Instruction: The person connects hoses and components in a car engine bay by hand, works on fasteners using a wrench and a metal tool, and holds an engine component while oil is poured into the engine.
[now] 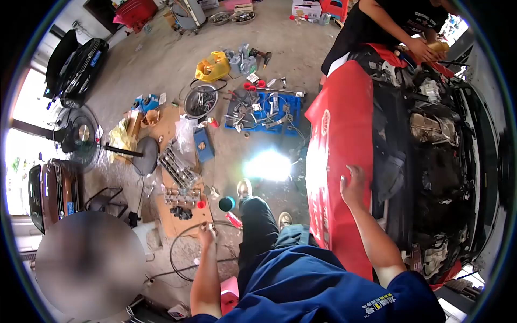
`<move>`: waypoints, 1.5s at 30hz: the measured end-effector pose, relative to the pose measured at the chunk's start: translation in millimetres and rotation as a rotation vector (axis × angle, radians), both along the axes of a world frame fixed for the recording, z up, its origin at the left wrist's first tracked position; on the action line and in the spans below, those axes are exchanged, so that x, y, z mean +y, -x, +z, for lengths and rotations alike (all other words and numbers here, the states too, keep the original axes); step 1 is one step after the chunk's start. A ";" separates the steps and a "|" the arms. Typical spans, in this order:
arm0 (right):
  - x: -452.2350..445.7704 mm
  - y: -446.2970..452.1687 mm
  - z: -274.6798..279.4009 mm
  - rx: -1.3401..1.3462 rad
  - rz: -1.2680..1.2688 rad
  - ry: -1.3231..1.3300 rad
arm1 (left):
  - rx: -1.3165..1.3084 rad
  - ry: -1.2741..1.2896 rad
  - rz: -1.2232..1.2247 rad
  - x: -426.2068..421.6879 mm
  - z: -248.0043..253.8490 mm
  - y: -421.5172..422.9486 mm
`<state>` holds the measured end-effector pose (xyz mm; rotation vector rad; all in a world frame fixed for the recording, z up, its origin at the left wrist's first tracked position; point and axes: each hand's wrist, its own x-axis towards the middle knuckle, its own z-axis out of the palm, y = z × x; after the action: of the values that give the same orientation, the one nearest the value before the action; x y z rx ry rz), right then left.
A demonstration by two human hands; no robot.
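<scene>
My left hand (207,235) hangs above the floor with its fingers curled together; whatever they hold, if anything, is too small to make out. Below it lies a cardboard sheet (171,219) bearing metal engine parts (182,197). A teal-rimmed round container (226,203) and a red can (233,219) are close to this hand. My right hand (353,185) is over the red fender cover (344,129), fingers apart and holding nothing. I cannot tell whether it touches the cover. Beside the cover is the car's open engine bay (439,161).
A co-worker (385,27) leans over the engine bay's far end, hands on a yellowish thing. A bright work light (272,164) glares on the floor. Beyond are a blue tool tray (277,113), a metal bowl (201,100) and a standing fan (81,133). A black hose (173,253) loops nearby.
</scene>
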<state>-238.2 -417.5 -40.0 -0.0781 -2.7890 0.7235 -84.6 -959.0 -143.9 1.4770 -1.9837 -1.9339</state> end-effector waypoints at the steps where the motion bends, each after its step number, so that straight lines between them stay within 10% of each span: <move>1: -1.0 9.4 0.0 -0.014 -0.050 -0.038 | 0.005 0.225 -0.058 -20.2 -61.5 25.1; 15: -17.5 161.8 -114.1 -0.147 -0.650 -1.074 | -0.309 0.052 -0.556 -6.4 -183.5 481.4; 38: -19.9 153.7 -90.4 -0.713 -0.747 -0.985 | -0.310 0.037 -0.627 -71.9 -380.7 614.7; 45: -83.5 276.2 -99.7 -0.365 -0.935 -0.513 | -0.375 0.363 -1.050 -33.6 -486.9 650.4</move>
<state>-514.5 -501.0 -139.7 -1.3914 -2.6701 -0.2560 -735.1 -992.6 -630.9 0.7621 -3.5135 -1.3090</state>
